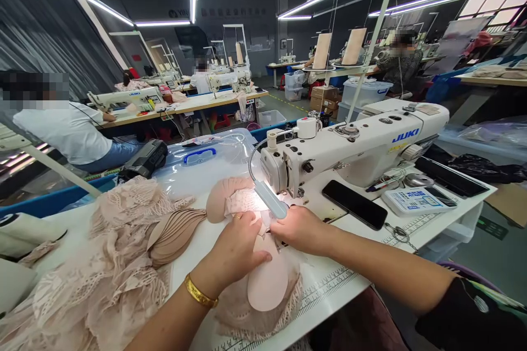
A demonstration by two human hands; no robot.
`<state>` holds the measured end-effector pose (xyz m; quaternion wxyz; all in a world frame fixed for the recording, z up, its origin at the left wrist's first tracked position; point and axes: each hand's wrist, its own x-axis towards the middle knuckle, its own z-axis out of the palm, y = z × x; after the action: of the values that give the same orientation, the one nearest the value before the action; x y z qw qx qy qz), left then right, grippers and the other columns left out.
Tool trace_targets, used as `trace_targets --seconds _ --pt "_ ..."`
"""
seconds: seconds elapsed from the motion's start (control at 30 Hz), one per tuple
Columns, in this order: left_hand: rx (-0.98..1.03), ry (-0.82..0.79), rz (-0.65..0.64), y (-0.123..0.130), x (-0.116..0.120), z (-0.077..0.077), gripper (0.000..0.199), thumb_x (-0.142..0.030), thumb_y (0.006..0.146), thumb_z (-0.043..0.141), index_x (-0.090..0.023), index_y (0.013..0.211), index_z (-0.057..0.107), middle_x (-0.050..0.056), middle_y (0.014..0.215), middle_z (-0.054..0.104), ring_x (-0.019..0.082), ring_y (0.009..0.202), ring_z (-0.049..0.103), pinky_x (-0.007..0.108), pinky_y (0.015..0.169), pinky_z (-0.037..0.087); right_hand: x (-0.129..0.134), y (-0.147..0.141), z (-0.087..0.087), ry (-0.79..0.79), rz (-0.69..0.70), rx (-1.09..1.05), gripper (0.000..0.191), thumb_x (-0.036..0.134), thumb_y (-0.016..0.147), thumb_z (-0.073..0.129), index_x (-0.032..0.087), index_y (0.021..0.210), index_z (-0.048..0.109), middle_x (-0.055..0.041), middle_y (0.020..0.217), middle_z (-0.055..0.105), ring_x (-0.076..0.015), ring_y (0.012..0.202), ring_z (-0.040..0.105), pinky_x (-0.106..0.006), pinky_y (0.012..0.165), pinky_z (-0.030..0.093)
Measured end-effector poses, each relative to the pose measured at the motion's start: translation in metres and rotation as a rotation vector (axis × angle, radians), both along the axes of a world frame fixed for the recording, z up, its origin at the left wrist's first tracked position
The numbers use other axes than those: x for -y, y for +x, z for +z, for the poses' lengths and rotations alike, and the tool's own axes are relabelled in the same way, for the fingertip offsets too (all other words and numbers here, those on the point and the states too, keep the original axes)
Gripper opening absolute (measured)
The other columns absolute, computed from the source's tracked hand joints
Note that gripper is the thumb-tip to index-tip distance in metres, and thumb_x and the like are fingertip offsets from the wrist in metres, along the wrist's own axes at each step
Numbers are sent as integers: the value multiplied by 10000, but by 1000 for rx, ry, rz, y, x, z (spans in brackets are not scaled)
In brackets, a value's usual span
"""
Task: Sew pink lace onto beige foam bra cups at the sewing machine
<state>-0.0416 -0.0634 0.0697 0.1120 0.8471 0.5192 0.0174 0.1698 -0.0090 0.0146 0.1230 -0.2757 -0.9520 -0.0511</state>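
Note:
A beige lace piece with smooth oval pads (268, 279) lies at the needle end of a white sewing machine (349, 145), under a small lit lamp (270, 199). My left hand (236, 247), a gold bracelet at its wrist, rests on the fabric with thumb and fingers apart. Just right of it, my right hand (300, 228) has its fingers bent together at the fabric's edge beneath the lamp; what they pinch is hidden. A stack of beige pads (177, 236) sits left of my left hand, beside a heap of beige lace (111, 258).
A black phone (354, 204) and a white-and-blue box (418, 200) lie right of the needle. Behind the lace is a clear plastic lid (206, 159) with a blue handle. Thread cones (27, 233) stand far left. A person in white (68, 129) sits beyond.

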Motion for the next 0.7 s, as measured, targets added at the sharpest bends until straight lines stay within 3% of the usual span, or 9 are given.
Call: trace_targets --seconds 0.13,0.2,0.27,0.3,0.37,0.43,0.53,0.63,0.7 --pt "64 69 4 -14 -12 3 165 -346 928 683 -189 890 655 88 1009 665 283 946 619 419 838 492 22 17 16 -303 -132 -205 100 297 968 667 197 964 661 -20 838 721 -180 735 629 -275 610 313" --pt "98 211 56 -21 -23 2 129 -261 947 624 -187 1031 687 124 1184 676 311 1109 614 450 953 480 42 21 21 -447 -53 -280 283 388 929 747 213 1138 670 -16 881 753 -185 753 665 -260 632 363" --pt "73 325 118 -25 -36 -3 334 -176 894 636 -185 1227 659 151 1395 612 347 1302 537 485 1067 427 64 17 20 -498 96 -259 409 462 902 778 241 1228 667 -7 861 767 -186 733 683 -261 636 379" --pt "48 341 141 -26 -41 -6 392 -148 862 647 -182 1253 652 155 1395 620 354 1310 540 486 1071 425 73 13 18 -484 160 -216 409 480 892 781 247 1212 680 -4 833 766 -187 708 683 -267 623 372" --pt "8 317 171 -27 -50 -12 261 -120 837 635 -177 1082 707 139 1157 723 335 1129 647 454 972 477 84 0 10 -423 218 -127 343 478 878 773 239 1114 707 -11 805 763 -190 666 677 -281 591 351" --pt "-1 316 197 -30 -52 -13 130 -123 859 583 -190 828 690 104 892 722 296 895 681 414 837 502 84 -16 2 -381 213 -85 309 472 878 752 230 1066 706 -18 814 766 -196 663 680 -287 578 353" --pt "30 407 291 -47 -46 6 211 -164 908 481 -205 776 641 108 861 686 289 857 658 403 791 496 70 -43 -5 -347 217 -82 338 472 889 734 249 1139 688 -11 870 769 -210 735 696 -286 590 386" --pt "88 543 412 -72 -25 45 232 -249 958 401 -205 903 621 130 986 686 300 976 644 416 859 495 57 -65 -2 -219 256 -111 313 276 917 678 234 1227 670 -33 902 748 -216 780 670 -296 631 427" --pt "144 616 492 -83 -3 70 253 -313 981 365 -215 957 597 111 994 696 289 964 653 396 827 502 59 -73 5 -150 290 -280 337 141 938 561 199 1256 653 -61 913 724 -212 792 639 -305 673 462"
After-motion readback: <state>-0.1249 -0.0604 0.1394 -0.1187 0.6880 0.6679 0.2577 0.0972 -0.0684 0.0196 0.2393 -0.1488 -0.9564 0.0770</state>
